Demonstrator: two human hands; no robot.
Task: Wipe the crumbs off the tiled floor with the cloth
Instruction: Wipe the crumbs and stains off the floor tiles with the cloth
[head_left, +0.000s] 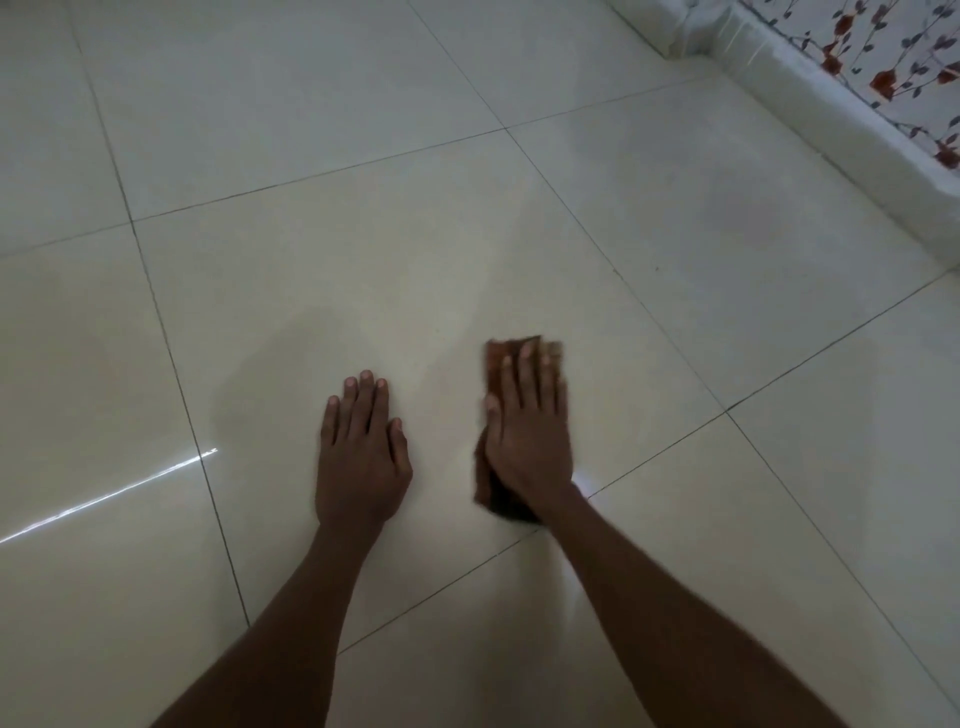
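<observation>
Two hands lie flat on the tiled floor (415, 249), side by side and a little apart; the left hand (361, 457) rests palm down on bare tile with its fingers straight and close together, holding nothing; the right hand (530, 431) is spread flat, fingers straight, pressing down on the cloth (501, 358); this cloth is brown and folded, its far end showing beyond the fingertips and its near end showing under the wrist on the left side; its edges are blurred; both bare forearms run from the near edge up to the hands; the cloth sits near a grout line that slants across the pale glossy tiles just to the right of the right hand; a bright streak of reflected light (109, 493) crosses the tile to the left of the left hand; no crumbs can be made out; at the far right a white skirting (831, 104) runs along a wall with a flowered pattern (893, 62).
</observation>
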